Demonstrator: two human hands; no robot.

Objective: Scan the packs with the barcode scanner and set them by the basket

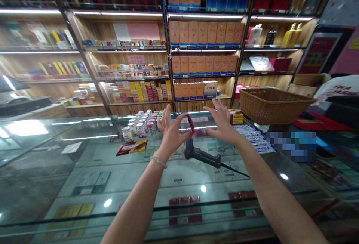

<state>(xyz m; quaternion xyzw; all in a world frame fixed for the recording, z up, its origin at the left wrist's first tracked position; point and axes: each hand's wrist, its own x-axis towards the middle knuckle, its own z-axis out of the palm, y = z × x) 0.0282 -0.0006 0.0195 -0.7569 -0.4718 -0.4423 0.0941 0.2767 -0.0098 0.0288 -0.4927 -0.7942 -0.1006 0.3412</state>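
Observation:
Above the glass counter, my left hand (pixel 173 131) pinches a small dark red packet (pixel 191 123) between thumb and fingertips, its narrow edge facing me. My right hand (pixel 222 123) hangs to the right of the packet, fingers spread and holding nothing. Just below the packet, a black handheld scanner (pixel 203 156) lies on the glass with its cable running to the right. A flat red and yellow packet (pixel 131 148) rests left of my left hand. Behind that are rows of small cans (pixel 141 129). To the right lie blue and white packets (pixel 254 138).
A wicker basket (pixel 275 105) stands at the right back of the glass counter (pixel 162 180). Stacked yellow and red packs (pixel 237 117) sit left of it. Shelves with orange boxes (pixel 209 66) line the back. Part of a person in a white shirt (pixel 340 87) shows at the right edge.

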